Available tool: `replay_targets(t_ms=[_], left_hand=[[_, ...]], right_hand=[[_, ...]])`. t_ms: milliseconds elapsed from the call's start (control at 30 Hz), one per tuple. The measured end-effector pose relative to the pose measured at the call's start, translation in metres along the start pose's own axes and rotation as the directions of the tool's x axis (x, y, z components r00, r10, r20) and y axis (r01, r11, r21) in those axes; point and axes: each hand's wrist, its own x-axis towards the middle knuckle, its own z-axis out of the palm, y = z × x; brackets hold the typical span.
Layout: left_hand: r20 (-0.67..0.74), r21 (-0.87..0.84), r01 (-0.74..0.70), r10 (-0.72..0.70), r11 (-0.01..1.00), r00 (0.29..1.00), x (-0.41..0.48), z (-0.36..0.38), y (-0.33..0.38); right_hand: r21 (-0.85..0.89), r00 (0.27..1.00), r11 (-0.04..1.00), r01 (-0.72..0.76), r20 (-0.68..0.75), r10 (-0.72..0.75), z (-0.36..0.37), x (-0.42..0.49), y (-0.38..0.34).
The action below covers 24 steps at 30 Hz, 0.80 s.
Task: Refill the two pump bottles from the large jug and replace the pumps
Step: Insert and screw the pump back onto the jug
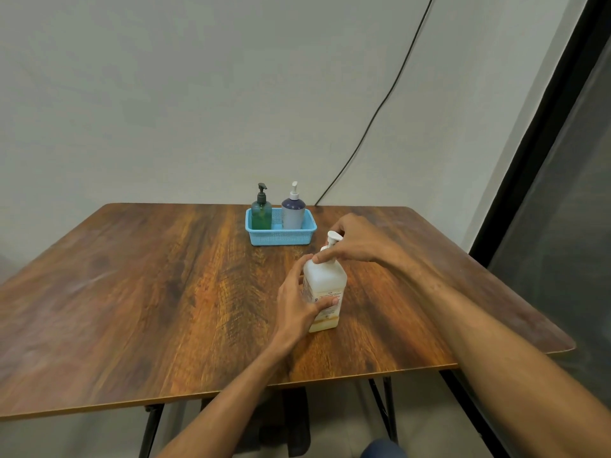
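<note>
A large white translucent jug (325, 280) with a white pump (333, 239) on top stands upright on the wooden table (148, 276), right of centre. A little yellowish liquid shows at its bottom. My left hand (299, 300) wraps around the jug's body from the left. My right hand (353, 241) grips the pump's collar at the jug's neck from the right. Two pump bottles stand upright in a blue basket (281, 236) at the table's far edge: a green one with a black pump (261, 209) and a dark blue one with a white pump (293, 209).
A black cable (380, 107) runs down the wall behind the basket. A dark-framed screen or window (562, 193) stands at the right. The table's right and near edges are close to the jug. Black table legs show below.
</note>
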Motion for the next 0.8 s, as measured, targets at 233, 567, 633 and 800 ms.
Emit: replay_targets(t_ms=[233,567,633,800], left_hand=[[0.006,-0.001,0.013,-0.013,1.0,1.0,0.0,0.002,-0.002],[0.006,-0.008,0.004,-0.004,1.0,1.0,0.0,0.001,-0.002],[0.006,-0.016,0.002,-0.002,1.0,1.0,0.0,0.001,-0.002],[0.005,-0.012,0.0,0.0,1.0,1.0,-0.001,0.002,-0.002]], right_hand=[[0.482,0.999,0.875,0.052,-0.029,-0.043,0.003,-0.02,0.031],[0.452,0.97,0.88,0.143,-0.24,-0.034,0.038,-0.015,0.04],[0.449,0.966,0.88,0.155,-0.256,-0.04,0.041,-0.015,0.041],[0.443,0.985,0.888,0.119,-0.166,-0.049,0.036,-0.012,0.043]])
